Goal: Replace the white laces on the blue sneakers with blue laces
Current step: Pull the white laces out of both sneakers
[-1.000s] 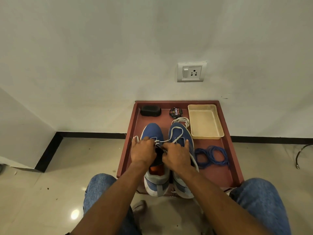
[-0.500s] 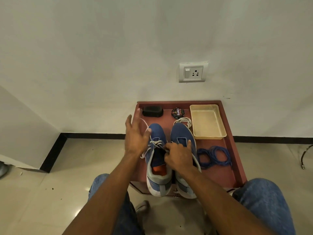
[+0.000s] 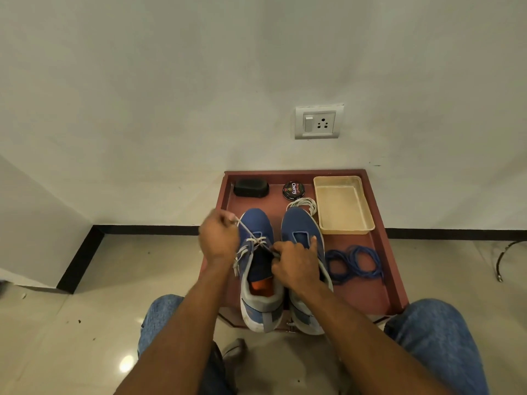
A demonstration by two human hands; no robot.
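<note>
Two blue sneakers stand side by side, toes toward the wall, on a low reddish-brown tray (image 3: 395, 280). The right sneaker (image 3: 302, 226) already shows bare eyelets, and a coil of white lace (image 3: 302, 203) lies just beyond its toe, so the unlacing looks half done. The left sneaker (image 3: 256, 223) is the one in hand: a white lace (image 3: 258, 241) crosses its upper eyelets only, with loose strands hanging down its left side.

The left hand (image 3: 218, 238) is curled into a fist around one end of that lace and holds it out to the left and far side of the shoe, so the strand runs taut from the fist to the eyelets. The right hand (image 3: 296, 259) rests over the near half of the right sneaker, its fingers bent and pinching at the lace where it meets the left sneaker's throat; the forefinger sticks up. Exactly what lies between the fingertips is hard to make out.

The step appears to be drawing the white lace out of the left sneaker. The next move likely calls for freeing the remaining crossings one by one while the shoe is kept steady. The blue laces (image 3: 353, 263) lie in a loose bundle on the tray, just right of the right sneaker, untouched.
</note>
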